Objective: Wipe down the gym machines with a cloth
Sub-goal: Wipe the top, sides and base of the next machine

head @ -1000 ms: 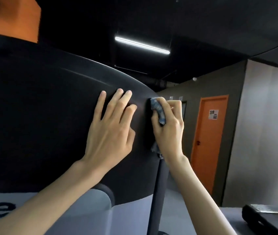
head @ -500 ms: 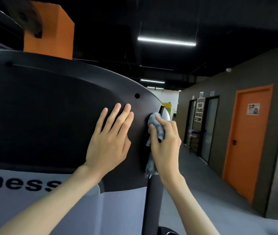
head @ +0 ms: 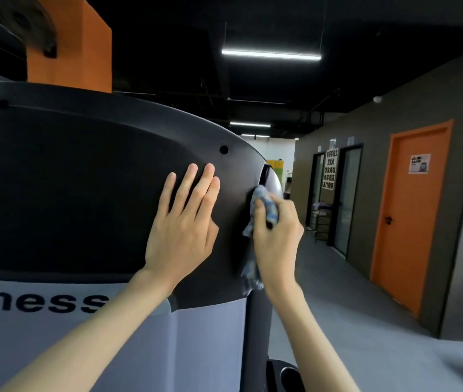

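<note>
The downward-hanging cloth (head: 265,203) is being clenched by the right hand (head: 279,239). The machine (head: 83,193) is being pressed at its right edge, beside open floor (head: 351,321)

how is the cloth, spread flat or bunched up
Bunched up: the right hand grips the cloth in a wad against the edge of the black panel, a loose tail hanging below.

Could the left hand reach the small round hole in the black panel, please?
Probably yes: the left hand lies flat on the panel, fingertips just below the hole, with nothing between them.
</note>
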{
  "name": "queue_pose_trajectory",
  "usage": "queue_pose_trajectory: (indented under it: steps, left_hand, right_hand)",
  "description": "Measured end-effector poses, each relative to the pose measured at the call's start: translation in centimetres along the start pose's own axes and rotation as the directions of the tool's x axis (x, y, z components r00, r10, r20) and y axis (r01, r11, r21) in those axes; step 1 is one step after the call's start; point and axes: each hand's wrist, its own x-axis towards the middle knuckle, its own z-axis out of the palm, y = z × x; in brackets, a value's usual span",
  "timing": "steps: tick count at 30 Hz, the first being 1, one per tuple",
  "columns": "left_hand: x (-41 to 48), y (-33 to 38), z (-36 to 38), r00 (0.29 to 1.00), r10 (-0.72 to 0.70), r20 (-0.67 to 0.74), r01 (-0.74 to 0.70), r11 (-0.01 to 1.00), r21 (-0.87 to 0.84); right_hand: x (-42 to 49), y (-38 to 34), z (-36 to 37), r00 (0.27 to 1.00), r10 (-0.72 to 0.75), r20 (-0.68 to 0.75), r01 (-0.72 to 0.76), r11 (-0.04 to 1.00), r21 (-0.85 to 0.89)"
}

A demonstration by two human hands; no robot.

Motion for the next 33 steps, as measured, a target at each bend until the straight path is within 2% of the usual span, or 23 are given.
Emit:
queue_pose_trajectory:
  steps: [4, 9, 13, 16, 20, 25, 29, 33]
  left_hand:
    - [-0.1, -0.1, 0.0, 1.0, 0.002, 0.019, -0.001, 1.0, -0.012]
    - [0.0, -0.2, -0.3, 0.998, 0.012, 0.068, -0.012, 1.0, 0.008]
    - [-0.4, 0.9, -0.5, 0.993, -0.068, 0.094, 0.073, 0.996, -0.048]
    - [-1.3, 2.8, -0.1, 0.981, -0.161, 0.105, 0.168, 0.984, -0.055]
    - [-4.0, 6.1, 0.9, 0.96, -0.25, 0.128, 0.249, 0.968, 0.025]
    - [-7.8, 10.3, 1.5, 0.925, -0.314, 0.214, 0.284, 0.946, 0.159]
    - [-9.9, 11.9, 0.4, 0.87, -0.407, 0.279, 0.356, 0.909, 0.218]
    - [-11.6, 12.3, -0.9, 0.814, -0.456, 0.36, 0.391, 0.888, 0.24]
  right_hand:
    - [-2.4, 0.4, -0.7, 0.997, 0.065, 0.04, -0.067, 0.997, 0.043]
    - [2.9, -1.7, -0.4, 0.997, 0.061, 0.039, -0.062, 0.998, 0.021]
    - [3.8, -1.3, -0.3, 0.996, 0.069, 0.057, -0.071, 0.997, 0.037]
    - [0.6, 0.6, -1.4, 0.992, -0.038, 0.119, 0.03, 0.997, 0.066]
    - [-3.2, 3.9, -2.9, 0.97, -0.111, 0.216, 0.097, 0.993, 0.073]
    - [-5.8, 6.8, -5.3, 0.881, -0.131, 0.454, 0.058, 0.984, 0.171]
    - [-3.2, 5.2, -4.7, 0.906, -0.097, 0.413, -0.003, 0.972, 0.234]
    - [-2.7, 4.4, -3.6, 0.921, -0.152, 0.359, 0.05, 0.96, 0.277]
